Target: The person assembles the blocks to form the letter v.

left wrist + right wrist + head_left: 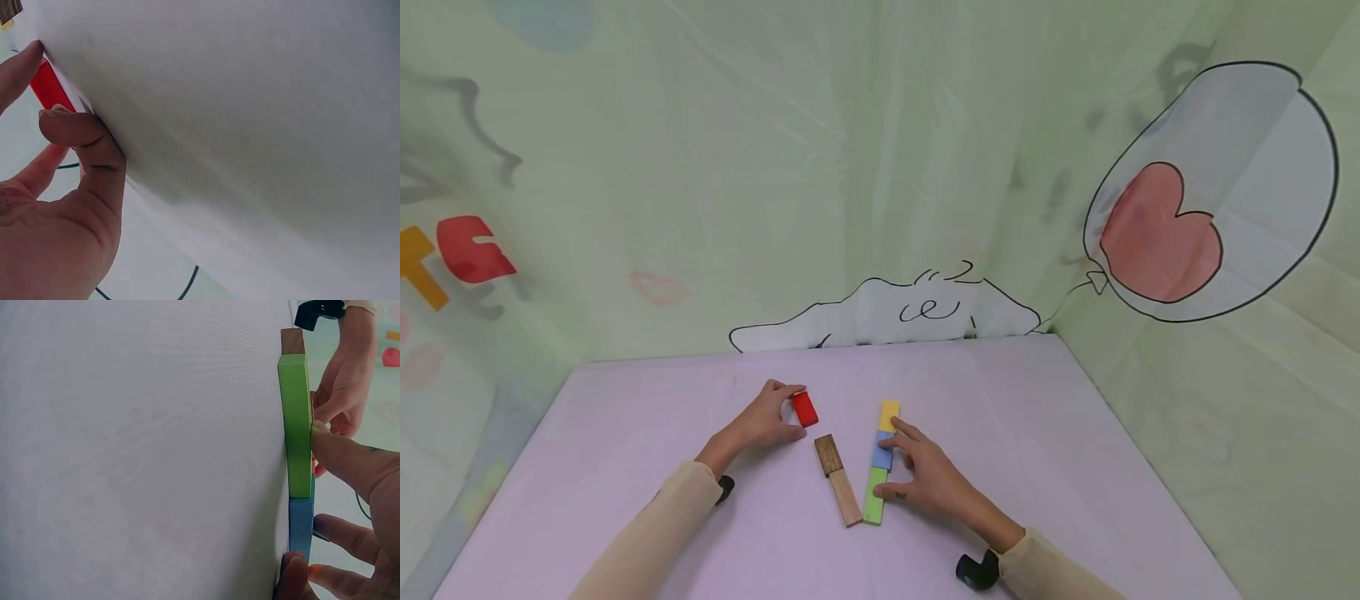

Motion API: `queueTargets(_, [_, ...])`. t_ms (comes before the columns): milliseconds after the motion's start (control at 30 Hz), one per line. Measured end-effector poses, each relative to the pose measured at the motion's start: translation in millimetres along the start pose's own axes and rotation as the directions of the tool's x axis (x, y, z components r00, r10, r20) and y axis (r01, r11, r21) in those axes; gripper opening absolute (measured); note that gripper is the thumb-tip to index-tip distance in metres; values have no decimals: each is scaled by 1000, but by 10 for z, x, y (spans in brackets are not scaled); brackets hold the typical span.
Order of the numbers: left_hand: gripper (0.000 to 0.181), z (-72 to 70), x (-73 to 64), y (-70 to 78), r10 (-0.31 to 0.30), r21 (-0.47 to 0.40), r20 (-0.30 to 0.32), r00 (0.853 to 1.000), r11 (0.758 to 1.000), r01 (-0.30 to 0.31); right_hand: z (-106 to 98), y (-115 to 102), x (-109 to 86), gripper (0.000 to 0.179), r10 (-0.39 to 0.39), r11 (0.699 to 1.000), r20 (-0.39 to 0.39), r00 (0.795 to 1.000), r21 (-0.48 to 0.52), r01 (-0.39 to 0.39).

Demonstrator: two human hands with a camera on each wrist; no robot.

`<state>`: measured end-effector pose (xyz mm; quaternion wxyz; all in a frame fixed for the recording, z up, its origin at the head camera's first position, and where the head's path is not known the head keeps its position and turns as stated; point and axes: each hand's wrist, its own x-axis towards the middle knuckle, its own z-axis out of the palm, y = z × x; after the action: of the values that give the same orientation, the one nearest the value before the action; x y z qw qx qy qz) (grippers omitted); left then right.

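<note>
My left hand (765,418) pinches a small red block (805,409) between thumb and fingertips. In the left wrist view the red block (49,86) shows between the fingertips of the left hand (75,212). My right hand (931,473) lies spread along a row of yellow (889,408), blue (882,455) and green (873,504) blocks. Its thumb touches the green block (295,425), and its fingers are at the blue block (300,525) and the yellow one, which the hand hides in the right wrist view.
Left of the coloured row, a dark brown block (828,455) and a light wood block (845,498) lie end to end, slanting. The light one meets the green block at the near end. A pale lilac tabletop (1037,417) reaches back to a printed curtain (760,167).
</note>
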<state>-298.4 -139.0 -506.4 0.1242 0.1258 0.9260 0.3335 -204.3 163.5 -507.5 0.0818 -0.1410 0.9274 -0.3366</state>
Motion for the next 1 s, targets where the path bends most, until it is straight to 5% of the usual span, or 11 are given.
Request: queueTargets(1000, [69, -23, 2, -2, -2, -18, -9, 1000, 1000, 2, -17, -27, -33, 67, -6, 1000, -14, 1000, 5, 6])
